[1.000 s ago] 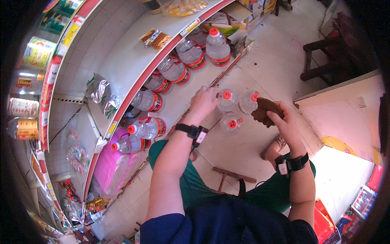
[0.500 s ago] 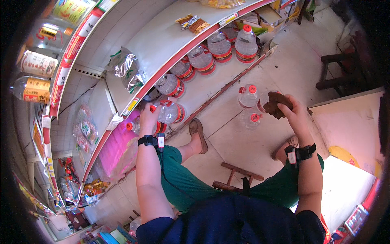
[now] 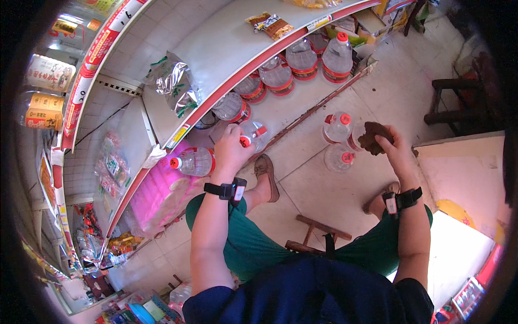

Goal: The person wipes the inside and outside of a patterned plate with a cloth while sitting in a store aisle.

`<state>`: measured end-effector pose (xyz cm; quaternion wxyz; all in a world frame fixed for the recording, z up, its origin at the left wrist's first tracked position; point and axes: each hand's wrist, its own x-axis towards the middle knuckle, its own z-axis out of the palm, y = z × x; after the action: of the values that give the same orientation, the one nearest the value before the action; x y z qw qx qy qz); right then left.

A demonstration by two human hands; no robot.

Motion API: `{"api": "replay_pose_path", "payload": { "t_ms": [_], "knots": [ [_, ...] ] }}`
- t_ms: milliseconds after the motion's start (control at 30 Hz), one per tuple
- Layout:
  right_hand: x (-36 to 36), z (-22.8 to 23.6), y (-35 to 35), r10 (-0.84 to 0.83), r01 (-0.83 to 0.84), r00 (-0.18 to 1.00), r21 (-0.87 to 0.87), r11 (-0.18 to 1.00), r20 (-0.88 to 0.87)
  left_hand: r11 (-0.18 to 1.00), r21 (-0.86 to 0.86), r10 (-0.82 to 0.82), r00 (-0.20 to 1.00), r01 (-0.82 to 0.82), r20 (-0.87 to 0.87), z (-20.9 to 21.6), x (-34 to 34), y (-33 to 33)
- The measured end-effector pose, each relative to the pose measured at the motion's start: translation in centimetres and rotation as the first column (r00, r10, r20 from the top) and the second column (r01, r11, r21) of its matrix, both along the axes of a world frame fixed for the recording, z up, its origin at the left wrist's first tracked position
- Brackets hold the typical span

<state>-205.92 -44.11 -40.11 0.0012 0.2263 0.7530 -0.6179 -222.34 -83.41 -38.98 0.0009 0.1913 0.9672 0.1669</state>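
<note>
My left hand (image 3: 231,150) is closed round the red-capped neck of a clear plastic bottle (image 3: 257,133), which tilts away from me at the lower shelf's edge. Beside that wrist another clear bottle (image 3: 195,161) with a red cap lies on its side. In my right hand (image 3: 398,149) is a crumpled brown cloth (image 3: 374,138), pinched between thumb and fingers. The cloth partly covers one clear bottle (image 3: 356,136) on the floor. Close by stand two more, a bottle (image 3: 338,127) behind and a bottle (image 3: 338,157) in front.
Several red-labelled bottles (image 3: 277,76) line the bottom shelf (image 3: 295,110). Above them, a shelf (image 3: 216,51) bears a silver packet (image 3: 175,83) and a small snack pack (image 3: 270,25). A pink wrapped bundle (image 3: 162,189) lies at left. A dark stool (image 3: 450,102) stands far right.
My left hand has moved right, carrying the bottle by its neck away from the bottle lying on its side. My right hand still holds the cloth near the floor bottles. The view has shifted slightly.
</note>
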Motion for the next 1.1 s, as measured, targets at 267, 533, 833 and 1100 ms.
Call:
{"api": "replay_pose_path", "payload": {
  "t_ms": [267, 533, 833, 1100],
  "knots": [
    [0.1, 1.0, -0.9, -0.024, 0.022, 0.999, -0.043, 0.999, -0.039, 0.954, 0.264, -0.187, 0.971, 0.143, 0.15, 0.0, 0.8, 3.3],
    [1.1, 2.1, -0.2, -0.038, 0.039, 0.998, 0.021, 0.999, -0.055, 0.931, 0.137, -0.365, 0.84, 0.339, 0.401, -6.1, 4.0, 9.4],
    [1.7, 1.6, 1.9, -0.081, 0.074, 0.991, -0.067, 0.995, -0.105, 0.81, 0.04, -0.545, 0.725, 0.586, 0.42, -10.2, 4.4, 12.4],
    [1.1, 0.8, 3.0, -0.032, 0.028, 0.995, -0.039, 0.999, -0.093, 0.861, 0.132, -0.483, 0.707, 0.491, 0.517, -9.8, 2.9, 13.7]
  ]
}}
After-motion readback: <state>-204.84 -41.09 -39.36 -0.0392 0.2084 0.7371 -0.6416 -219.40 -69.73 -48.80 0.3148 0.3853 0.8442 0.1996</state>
